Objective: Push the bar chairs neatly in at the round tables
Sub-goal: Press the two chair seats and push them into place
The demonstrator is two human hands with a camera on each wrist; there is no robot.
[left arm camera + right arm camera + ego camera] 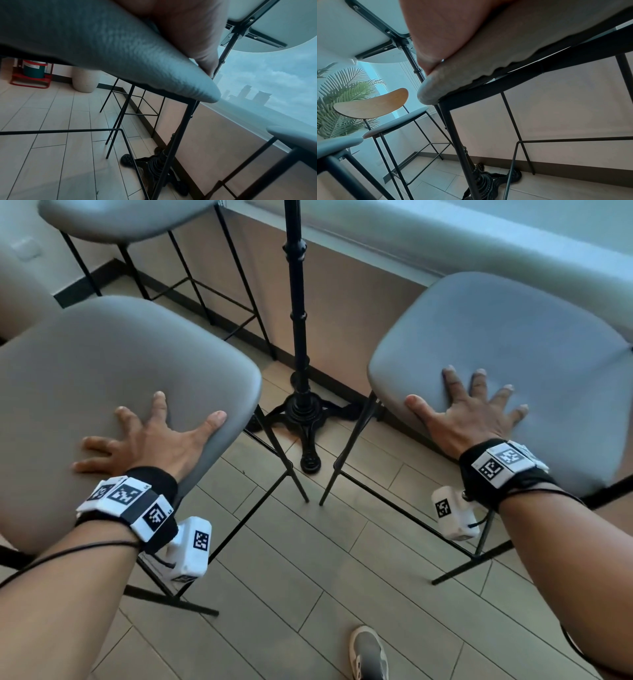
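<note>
Hands first: your left hand [147, 440] lies flat with fingers spread on the grey seat of the left bar chair [102, 378], thumb at its right edge. Your right hand [469, 409] presses flat, fingers splayed, on the seat of the right bar chair [520, 354]. Neither grip curls around anything. Both chairs stand on the tiled floor [308, 559], flanking the black pedestal [298, 337] of the round counter [283, 20], whose underside shows above.

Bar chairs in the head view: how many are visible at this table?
3. One chair under the left hand, one chair under the right hand, a third chair at upper left. More may stand outside the frame.
</note>
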